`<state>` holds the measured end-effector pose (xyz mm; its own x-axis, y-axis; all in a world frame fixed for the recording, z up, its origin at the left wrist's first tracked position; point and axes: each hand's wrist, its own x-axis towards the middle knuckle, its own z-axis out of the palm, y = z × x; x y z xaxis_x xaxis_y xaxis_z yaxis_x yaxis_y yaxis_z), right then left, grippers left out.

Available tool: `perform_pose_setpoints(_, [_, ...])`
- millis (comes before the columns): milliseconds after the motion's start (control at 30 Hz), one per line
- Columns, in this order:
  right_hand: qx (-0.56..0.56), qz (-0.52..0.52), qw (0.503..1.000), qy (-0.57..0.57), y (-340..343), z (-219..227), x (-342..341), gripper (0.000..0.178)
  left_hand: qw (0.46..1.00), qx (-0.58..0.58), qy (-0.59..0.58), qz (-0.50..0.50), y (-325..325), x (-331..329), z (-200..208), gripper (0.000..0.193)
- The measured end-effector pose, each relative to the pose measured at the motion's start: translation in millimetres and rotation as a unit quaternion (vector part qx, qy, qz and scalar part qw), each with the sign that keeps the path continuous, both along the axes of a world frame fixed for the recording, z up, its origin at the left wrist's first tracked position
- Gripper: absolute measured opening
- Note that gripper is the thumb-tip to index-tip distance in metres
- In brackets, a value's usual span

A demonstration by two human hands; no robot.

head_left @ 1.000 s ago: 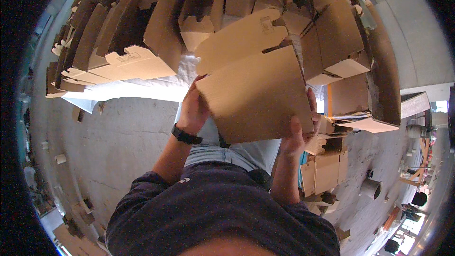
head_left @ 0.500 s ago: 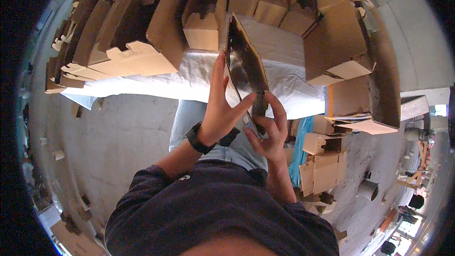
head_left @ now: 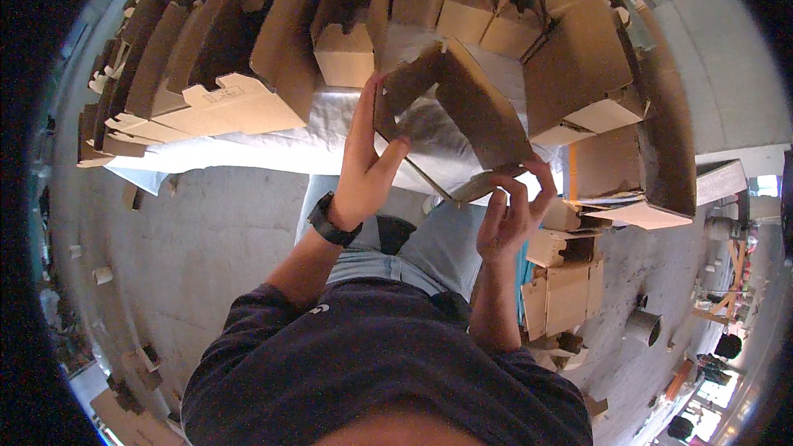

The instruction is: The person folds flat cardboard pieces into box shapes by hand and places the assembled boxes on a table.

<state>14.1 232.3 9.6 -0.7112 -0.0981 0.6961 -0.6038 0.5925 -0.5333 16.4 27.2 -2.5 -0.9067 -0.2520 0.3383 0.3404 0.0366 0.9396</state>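
Between my hands a cardboard box stands opened out into a four-sided sleeve, with the white cloth showing through it. My left hand grips its left wall, the thumb inside and the fingers along the outer side. At the near right corner my right hand has its bent fingers and thumb on the box's edge. The palm side of that hand is partly hidden.
A white-covered table lies in front of me. Folded cardboard boxes stand in a row at its left, more boxes at the back, and a large carton at the right. Flattened cardboard is stacked low beside me.
The box has gone from nearly flat to spread open. My right hand has moved to the right with its near corner, and my left hand has shifted slightly left.
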Motion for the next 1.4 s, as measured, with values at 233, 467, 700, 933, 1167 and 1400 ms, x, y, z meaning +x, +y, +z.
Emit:
perform_pose_setpoints(233, [0.056, -0.047, 0.994, 0.076, 7.9, 5.2, -3.8, 0.015, 1.0, 0.015, 0.025, -0.004, -0.8, -21.6, 13.9, 0.064])
perform_pose_setpoints(467, [0.035, -0.045, 0.998, 0.039, -2.0, 5.2, -14.0, 0.017, 0.997, -0.044, 0.057, 0.02, -14.9, -47.4, 22.7, 0.057])
perform_pose_setpoints(700, [0.098, 0.045, 0.994, 0.032, -3.2, 5.1, -15.0, 0.033, 0.99, -0.1, 0.055, -0.085, -37.6, -55.5, 26.1, 0.063])
perform_pose_setpoints(933, [0.079, 0.064, 0.995, -0.014, -13.4, 5.1, -11.1, 0.06, 0.981, -0.08, 0.046, -0.171, -47.8, -58.4, 31.0, 0.066])
perform_pose_setpoints(1167, [0.1, 0.081, 0.992, -0.014, -18.9, 7.9, -7.2, 0.038, 0.996, -0.022, 0.088, 0.0, -42.4, -43.3, 21.0, 0.049])
perform_pose_setpoints(1400, [0.079, 0.089, 0.992, -0.033, -22.4, 7.2, -1.9, 0.039, 0.98, -0.105, 0.168, 0.003, -18.1, 28.6, -29.6, 0.095])
